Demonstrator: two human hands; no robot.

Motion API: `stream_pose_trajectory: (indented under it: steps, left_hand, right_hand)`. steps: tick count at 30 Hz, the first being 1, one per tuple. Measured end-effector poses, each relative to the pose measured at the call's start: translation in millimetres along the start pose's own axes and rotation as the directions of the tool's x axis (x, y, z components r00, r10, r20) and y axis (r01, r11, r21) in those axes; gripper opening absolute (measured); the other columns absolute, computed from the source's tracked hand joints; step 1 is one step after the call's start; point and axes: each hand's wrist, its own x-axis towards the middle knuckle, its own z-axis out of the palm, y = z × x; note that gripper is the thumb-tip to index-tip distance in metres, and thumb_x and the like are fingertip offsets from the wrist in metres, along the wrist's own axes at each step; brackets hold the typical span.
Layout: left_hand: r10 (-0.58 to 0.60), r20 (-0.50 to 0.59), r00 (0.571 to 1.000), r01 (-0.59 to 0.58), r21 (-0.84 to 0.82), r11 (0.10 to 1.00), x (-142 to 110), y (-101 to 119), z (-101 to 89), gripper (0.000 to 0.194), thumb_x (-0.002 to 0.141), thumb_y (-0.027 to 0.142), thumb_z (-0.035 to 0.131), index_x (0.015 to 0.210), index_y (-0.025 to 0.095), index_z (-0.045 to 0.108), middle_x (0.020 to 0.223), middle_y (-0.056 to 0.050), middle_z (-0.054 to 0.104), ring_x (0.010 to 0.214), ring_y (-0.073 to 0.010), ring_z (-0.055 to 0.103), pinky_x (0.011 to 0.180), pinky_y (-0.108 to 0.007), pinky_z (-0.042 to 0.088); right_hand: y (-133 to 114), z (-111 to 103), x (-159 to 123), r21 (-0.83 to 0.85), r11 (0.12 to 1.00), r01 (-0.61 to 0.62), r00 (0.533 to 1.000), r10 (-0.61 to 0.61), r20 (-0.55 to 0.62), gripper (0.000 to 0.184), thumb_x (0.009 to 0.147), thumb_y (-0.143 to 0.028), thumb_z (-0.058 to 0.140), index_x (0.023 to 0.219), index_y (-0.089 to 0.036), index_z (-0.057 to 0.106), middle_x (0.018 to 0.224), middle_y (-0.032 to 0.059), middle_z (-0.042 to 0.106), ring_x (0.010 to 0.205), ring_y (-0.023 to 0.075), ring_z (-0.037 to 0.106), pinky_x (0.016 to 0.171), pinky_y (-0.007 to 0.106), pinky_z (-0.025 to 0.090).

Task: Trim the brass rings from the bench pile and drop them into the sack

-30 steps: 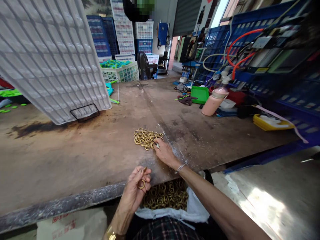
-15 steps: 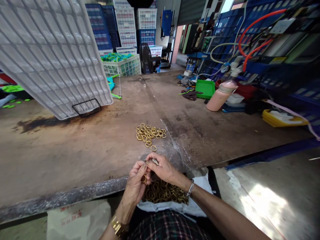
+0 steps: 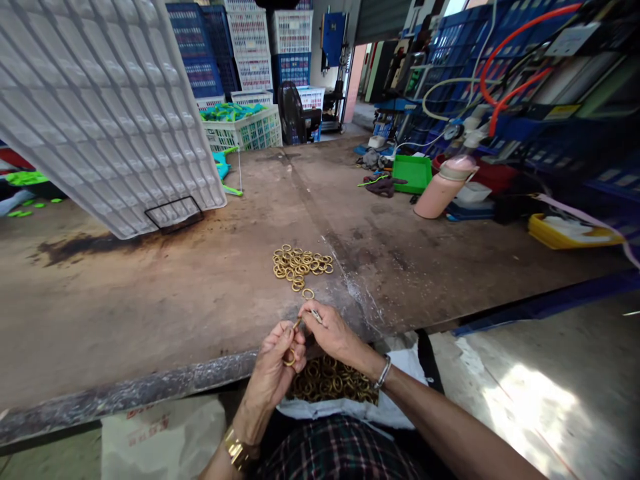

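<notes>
My left hand (image 3: pixel 277 353) is closed on a brass ring (image 3: pixel 289 358) among its curled fingers. Between its thumb and fingertip a second ring (image 3: pixel 297 325) is pinched, seen nearly edge-on. My right hand (image 3: pixel 333 333) meets that ring at its fingertips and grips a small silver metal tool (image 3: pixel 317 316), whose kind is mostly hidden by the fingers. Just beyond the hands lies a single loose ring (image 3: pixel 309 293), with a pile of brass rings (image 3: pixel 299 263) behind it. Below my wrists, many more rings (image 3: pixel 333 381) fill a white sack (image 3: pixel 400 373) at my lap.
A large ribbed white plastic panel (image 3: pixel 115 120) leans over the brown worktable (image 3: pixel 220 287) at left. To the right stand a pink bottle (image 3: pixel 440 193), a green tray (image 3: pixel 413 173) and a yellow tray (image 3: pixel 565 237). Stacked crates (image 3: pixel 253 73) and a fan (image 3: pixel 293 110) are at the back.
My right hand has shifted slightly to the right and up, away from my left fingertips, so the pinched ring now shows between them. The piled rings have stayed put.
</notes>
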Motion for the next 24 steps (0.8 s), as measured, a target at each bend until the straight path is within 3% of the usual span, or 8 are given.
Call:
stream_pose_trajectory:
  steps: [4,8,24]
  left_hand:
    - [0.04,-0.025,0.999,-0.039,0.013,0.999,-1,2,2.1,0.029,0.067,0.034,0.069,0.073,0.017,0.046,0.064,0.004,0.05,0.043,-0.0021,0.034,0.04,-0.015,0.026]
    - [0.063,-0.04,0.997,-0.061,0.048,0.997,-1,1,2.9,0.032,0.065,0.036,0.07,0.074,0.017,0.046,0.06,0.005,0.048,0.042,-0.0023,0.033,0.039,-0.015,0.025]
    - [0.099,0.001,0.995,-0.098,0.108,0.989,-1,-5,-5.6,0.025,0.071,0.036,0.065,0.073,0.019,0.047,0.054,0.007,0.044,0.043,-0.0038,0.033,0.04,-0.016,0.027]
  right_hand:
    - [6,1,-8,-0.25,0.963,0.1,0.993,-0.08,0.087,0.014,0.078,-0.012,0.041,0.08,-0.018,0.053,0.065,-0.0014,0.054,0.059,0.0095,0.045,0.056,0.02,0.029]
    - [2,1,-14,-0.39,0.907,0.161,0.981,-0.101,0.168,0.018,0.072,-0.007,0.042,0.08,-0.018,0.051,0.067,-0.0005,0.055,0.06,0.0107,0.044,0.056,0.022,0.025]
    - [-5,2,-16,-0.548,0.82,0.166,0.978,-0.067,0.197,0.018,0.075,-0.009,0.041,0.089,-0.018,0.049,0.075,0.003,0.059,0.066,0.0137,0.051,0.058,0.026,0.024]
